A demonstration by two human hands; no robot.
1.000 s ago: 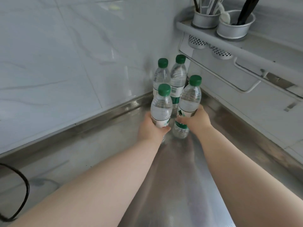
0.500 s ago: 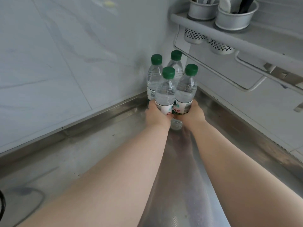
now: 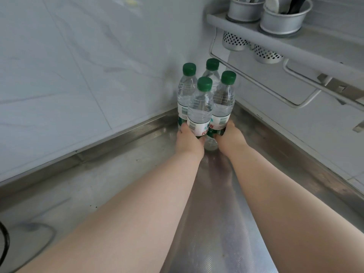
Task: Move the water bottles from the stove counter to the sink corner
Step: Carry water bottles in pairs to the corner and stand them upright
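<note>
Several clear water bottles with green caps stand upright, packed tight in the corner of the steel counter (image 3: 122, 174). My left hand (image 3: 188, 141) grips the lower part of the front left bottle (image 3: 200, 107). The front right bottle (image 3: 223, 103) has my right hand (image 3: 230, 135) wrapped around its base. Two more bottles stand behind them against the walls: the rear left bottle (image 3: 186, 89) and the rear right bottle (image 3: 212, 69), which is mostly hidden. Both front bottles touch the rear ones.
A grey wall rack (image 3: 275, 46) with a rail juts out above and right of the bottles. Two metal utensil cups (image 3: 283, 18) stand on it. Marble-tiled walls close the corner. A black cable (image 3: 5, 241) lies at the far left edge.
Both hands pushed the two front bottles back into the corner until they met the two rear bottles. The front right bottle, tilted before, now stands upright.
</note>
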